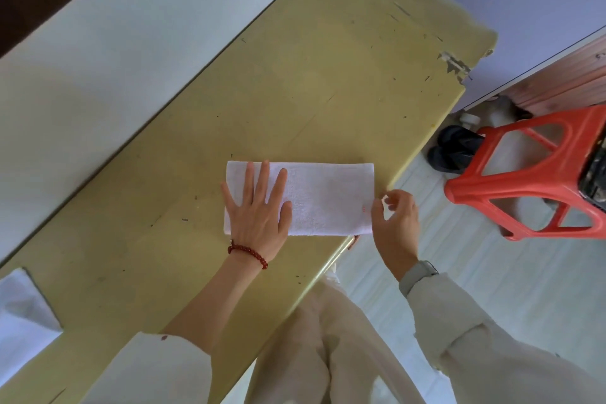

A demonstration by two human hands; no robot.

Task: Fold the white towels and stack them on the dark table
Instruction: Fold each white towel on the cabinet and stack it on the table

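Head view: a towel (314, 200) lies on the yellowish table (328, 75), already folded to a long strip, its right end at the table's edge. The left hand (257, 210) presses flat on its left end, fingers straight. The right hand (395, 223) sits at the right end, thumb and fingers curled near the corner (whether they pinch it, I cannot tell). A further fold seems due; stacking remains. More white cloth (23, 315) shows at far left.

White towel (323, 198), scuffed yellow-olive table (295, 75), red bead bracelet (248, 253), orange-red stool (537, 174).
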